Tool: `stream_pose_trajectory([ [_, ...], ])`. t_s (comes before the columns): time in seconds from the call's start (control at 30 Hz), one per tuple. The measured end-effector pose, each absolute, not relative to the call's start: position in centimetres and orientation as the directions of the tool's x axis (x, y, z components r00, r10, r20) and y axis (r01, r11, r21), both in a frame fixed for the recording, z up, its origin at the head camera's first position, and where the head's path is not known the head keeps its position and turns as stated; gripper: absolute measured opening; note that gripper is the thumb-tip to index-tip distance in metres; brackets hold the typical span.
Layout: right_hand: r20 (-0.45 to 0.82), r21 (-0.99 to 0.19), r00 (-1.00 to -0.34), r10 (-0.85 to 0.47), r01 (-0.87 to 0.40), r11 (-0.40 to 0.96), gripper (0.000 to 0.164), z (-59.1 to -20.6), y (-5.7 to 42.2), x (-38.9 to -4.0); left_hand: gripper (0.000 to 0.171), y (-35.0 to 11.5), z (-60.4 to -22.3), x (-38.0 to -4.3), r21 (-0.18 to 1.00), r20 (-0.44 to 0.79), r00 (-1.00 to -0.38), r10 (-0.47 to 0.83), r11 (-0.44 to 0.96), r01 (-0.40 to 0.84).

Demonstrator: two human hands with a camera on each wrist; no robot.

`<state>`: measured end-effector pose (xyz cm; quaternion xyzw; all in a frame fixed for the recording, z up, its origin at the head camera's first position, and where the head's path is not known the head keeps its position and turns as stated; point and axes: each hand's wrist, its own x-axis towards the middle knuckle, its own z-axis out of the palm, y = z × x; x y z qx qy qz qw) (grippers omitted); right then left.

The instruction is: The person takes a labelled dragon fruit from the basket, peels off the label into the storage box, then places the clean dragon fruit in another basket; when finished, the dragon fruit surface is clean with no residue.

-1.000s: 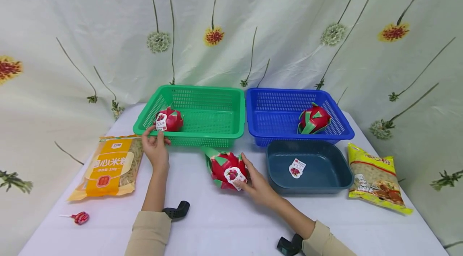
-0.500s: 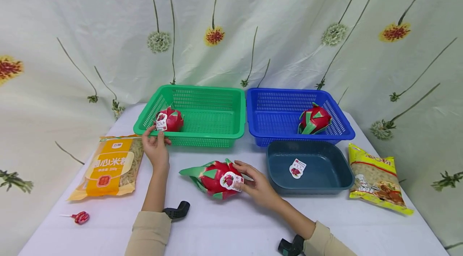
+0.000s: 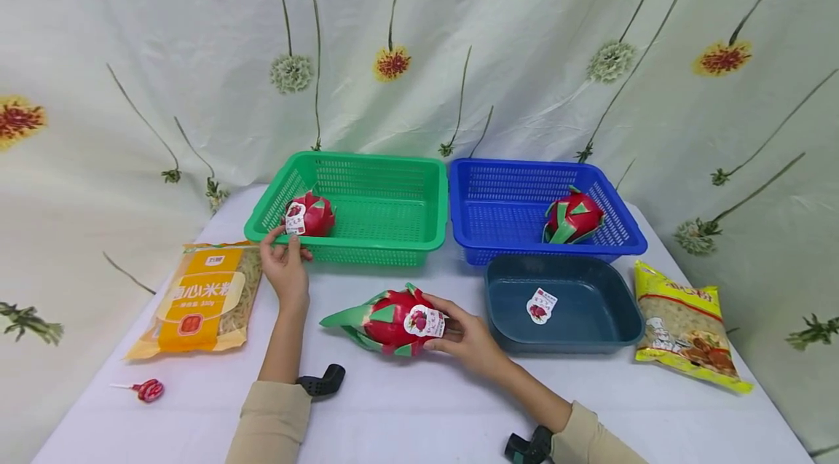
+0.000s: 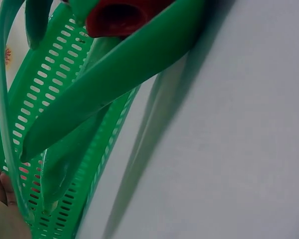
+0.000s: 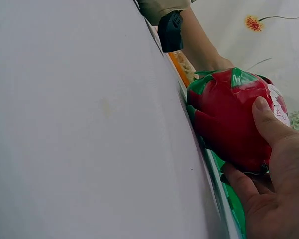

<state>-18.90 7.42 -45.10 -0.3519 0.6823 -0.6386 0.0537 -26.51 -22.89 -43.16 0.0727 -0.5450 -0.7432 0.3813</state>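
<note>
My right hand (image 3: 468, 336) grips a red dragon fruit (image 3: 393, 322) with long green leaves pointing left. A white label on it faces up. The right wrist view shows the thumb on one side of the dragon fruit (image 5: 229, 119) and fingers beneath. My left hand (image 3: 286, 274) holds the near rim of the green basket (image 3: 367, 256) at its left end, fingers partly curled. Just behind those fingers, a second labelled dragon fruit (image 3: 314, 215) lies inside that basket. Leaves of the held fruit (image 4: 104, 84) cross the left wrist view, hiding much of the basket.
A blue basket (image 3: 498, 253) at the back right holds another dragon fruit (image 3: 573, 218). In front stands a dark blue tub (image 3: 583, 344) with a label inside. Pasta bags lie left (image 3: 197, 304) and right (image 3: 688, 325). A lollipop (image 3: 149, 390) lies front left.
The dragon fruit in my right hand has turned, its leaves swinging from up-left to point left, and it has shifted slightly toward me. My left hand has stayed at the basket rim.
</note>
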Motion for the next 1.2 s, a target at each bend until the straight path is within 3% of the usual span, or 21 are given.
stream_pose_trajectory([
  [0.2,0.376,-0.914,-0.751,-0.543,-0.396,-0.086,0.069,-45.2,7.4,-18.9,0.04,-23.0,-43.5,-26.6,0.881,0.275,-0.673,-0.687,-0.101,0.462],
  [0.33,0.379,-0.914,-0.756,-0.534,-0.397,-0.087,0.069,-45.2,7.5,-19.0,0.039,-22.4,-42.6,-26.0,0.925,0.215,-0.565,-0.796,-0.02,0.38],
  [0.43,0.38,-0.915,-0.758,-0.531,-0.39,-0.098,0.068,-45.2,7.5,-19.0,0.033,-22.4,-41.5,-25.1,0.936,0.274,-0.512,-0.814,0.102,0.338],
  [0.53,0.369,-0.923,-0.767,-0.525,-0.369,-0.11,0.067,-45.2,7.4,-19.0,0.027,-22.2,-40.2,-23.7,0.883,0.465,-0.629,-0.623,0.281,0.375],
  [0.6,0.357,-0.929,-0.777,-0.519,-0.354,-0.109,0.067,-45.2,7.4,-19.0,0.036,-21.8,-39.7,-22.7,0.799,0.586,-0.739,-0.333,0.391,0.457],
  [0.7,0.356,-0.927,-0.791,-0.497,-0.365,-0.084,0.064,-45.1,7.5,-19.1,0.069,-20.5,-39.8,-21.3,0.707,0.564,-0.816,0.127,0.436,0.556],
  [0.77,0.366,-0.921,-0.797,-0.481,-0.383,-0.066,0.063,-45.1,7.5,-19.2,0.093,-19.4,-40.5,-20.7,0.68,0.452,-0.833,0.318,0.481,0.553],
  [0.83,0.384,-0.911,-0.795,-0.47,-0.409,-0.053,0.061,-45.1,7.6,-19.3,0.109,-18.3,-41.4,-20.5,0.663,0.339,-0.853,0.396,0.543,0.515],
  [0.93,0.396,-0.905,-0.788,-0.47,-0.422,-0.056,0.06,-45.2,7.7,-19.4,0.113,-17.1,-42.5,-20.4,0.634,0.222,-0.879,0.422,0.623,0.459],
  [1.2,0.41,-0.899,-0.785,-0.465,-0.434,-0.06,0.059,-45.1,7.6,-19.3,0.105,-16.2,-43.7,-20.2,0.532,0.206,-0.891,0.404,0.718,0.449],
])
